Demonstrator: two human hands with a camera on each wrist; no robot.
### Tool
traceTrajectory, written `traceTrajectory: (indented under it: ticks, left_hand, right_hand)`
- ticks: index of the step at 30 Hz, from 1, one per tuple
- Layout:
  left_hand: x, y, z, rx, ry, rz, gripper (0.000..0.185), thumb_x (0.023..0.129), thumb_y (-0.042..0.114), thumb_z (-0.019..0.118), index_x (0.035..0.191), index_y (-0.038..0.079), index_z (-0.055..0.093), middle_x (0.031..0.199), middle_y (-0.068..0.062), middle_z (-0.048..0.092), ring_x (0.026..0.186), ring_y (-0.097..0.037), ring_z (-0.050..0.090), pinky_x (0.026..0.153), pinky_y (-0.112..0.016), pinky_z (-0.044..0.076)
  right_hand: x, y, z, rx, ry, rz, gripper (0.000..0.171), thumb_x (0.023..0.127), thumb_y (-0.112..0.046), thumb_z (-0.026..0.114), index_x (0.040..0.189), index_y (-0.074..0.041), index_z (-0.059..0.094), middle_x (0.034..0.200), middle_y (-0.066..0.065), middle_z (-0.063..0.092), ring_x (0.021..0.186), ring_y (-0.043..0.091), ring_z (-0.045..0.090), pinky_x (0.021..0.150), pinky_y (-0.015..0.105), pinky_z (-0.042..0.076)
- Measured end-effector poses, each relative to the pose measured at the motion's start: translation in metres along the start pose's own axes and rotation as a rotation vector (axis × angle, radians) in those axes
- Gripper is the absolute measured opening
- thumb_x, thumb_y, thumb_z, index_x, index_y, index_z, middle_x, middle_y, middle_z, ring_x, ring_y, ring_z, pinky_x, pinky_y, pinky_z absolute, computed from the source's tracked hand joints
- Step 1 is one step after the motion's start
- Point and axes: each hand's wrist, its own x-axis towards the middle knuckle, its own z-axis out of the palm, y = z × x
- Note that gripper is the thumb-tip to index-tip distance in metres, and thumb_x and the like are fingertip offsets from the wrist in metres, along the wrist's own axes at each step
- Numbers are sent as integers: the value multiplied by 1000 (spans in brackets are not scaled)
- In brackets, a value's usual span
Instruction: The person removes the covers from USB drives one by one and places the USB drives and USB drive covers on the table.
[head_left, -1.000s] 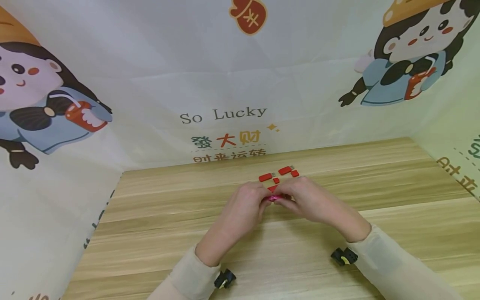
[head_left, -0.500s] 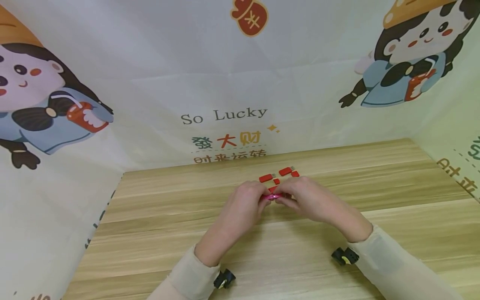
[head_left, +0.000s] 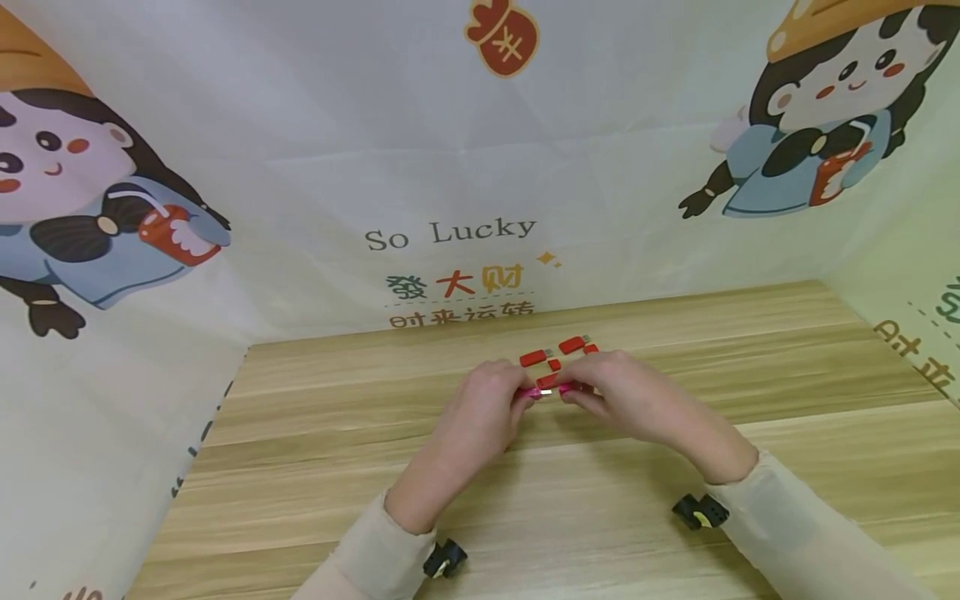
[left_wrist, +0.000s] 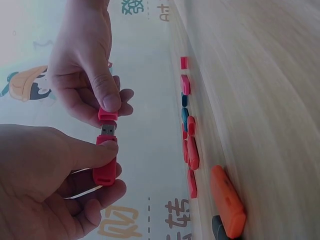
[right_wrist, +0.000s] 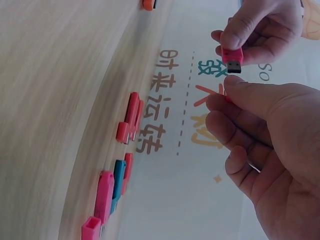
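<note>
While the pink USB stick hangs in the air above the wooden table, its metal plug points at a small pink cap held just apart from it. The left hand curls round the stick's body, thumb lying along its top and fingers folded underneath. The right hand pinches the cap between thumb tip and bent fingers, coming in from the opposite side so the two hands nearly meet fingertip to fingertip. From the head view both forearms angle inward over the middle of the table, cream sleeves at the wrists. Just beyond the hands, several red sticks and caps lie on the wood near the printed backdrop; the right wrist view also shows a blue stick lying among them.
</note>
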Motion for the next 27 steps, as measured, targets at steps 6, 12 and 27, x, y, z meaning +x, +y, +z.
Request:
traceTrajectory:
  ticks: [6,12,27]
  left_hand:
    - [-1,0,0,0,-1,-25,4,99,10,76,99,6,78,91,-3,70,87,-20,65,82,-37,58]
    - [-2,0,-1,-5,-17,-59,6,100,10,75,103,5,78,96,-3,69,89,-18,65,84,-35,59]
    - [3,3,0,2,-53,-86,14,104,10,70,112,3,79,98,-1,60,84,-15,59,79,-30,57]
  right_hand:
    - [-4,3,-4,18,16,28,12,96,-6,79,107,-8,73,93,-4,75,81,8,68,71,31,59]
    - [-9,6,-8,17,38,33,12,97,-7,79,105,-9,72,93,-4,74,82,9,68,73,33,60]
    - [-24,11,-18,-43,33,49,14,98,-2,75,111,-6,73,101,4,76,90,18,73,78,38,63]
